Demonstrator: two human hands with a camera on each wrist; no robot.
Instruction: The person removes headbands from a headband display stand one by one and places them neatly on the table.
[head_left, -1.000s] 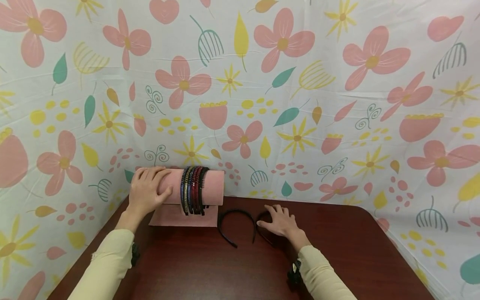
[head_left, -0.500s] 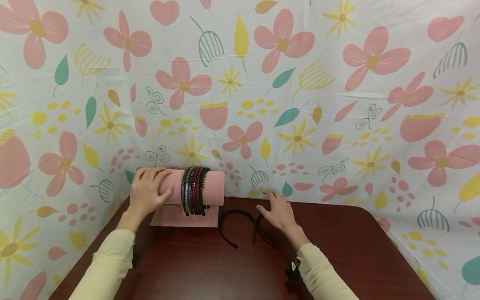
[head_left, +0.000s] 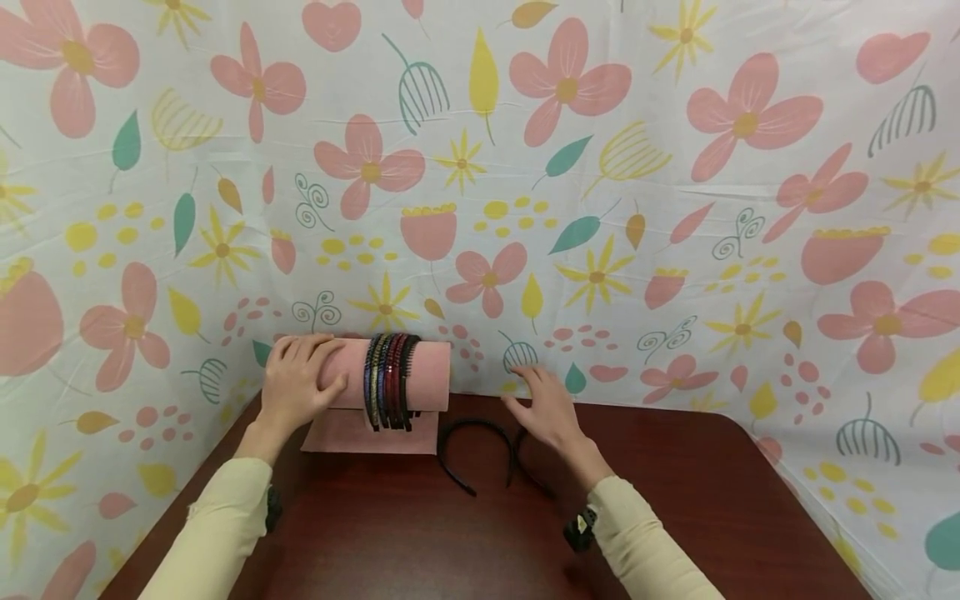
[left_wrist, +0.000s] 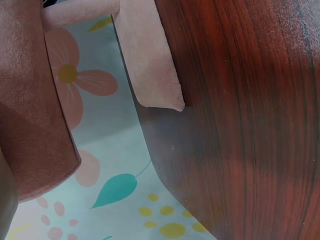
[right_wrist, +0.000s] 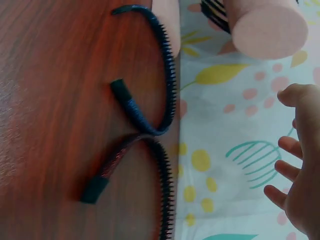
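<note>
On the left of the table a pink headband stand (head_left: pixel 429 377) carries several headbands (head_left: pixel 390 382), blue, gold, red and black, side by side around its roll. My left hand (head_left: pixel 296 383) grips the roll's left end, fingers over the top and thumb on the front. In the left wrist view the stand's roll (left_wrist: pixel 35 115) fills the left side. My right hand (head_left: pixel 549 408) is in the air with fingers spread, holding nothing. Below it a dark blue headband (right_wrist: pixel 170 75) and a dark red headband (right_wrist: pixel 165 185) lie on the table, touching; in the head view the hand partly hides the red one.
The dark wooden table (head_left: pixel 405 533) has rounded back corners. Behind it hangs a white cloth (head_left: pixel 480 100) printed with flowers and leaves. The stand's pink base (left_wrist: pixel 150 65) rests on the table near the back edge.
My right hand has risen off the dark red headband and moved slightly left and toward the back. The left hand stays on the stand, and the headbands lie as before.
</note>
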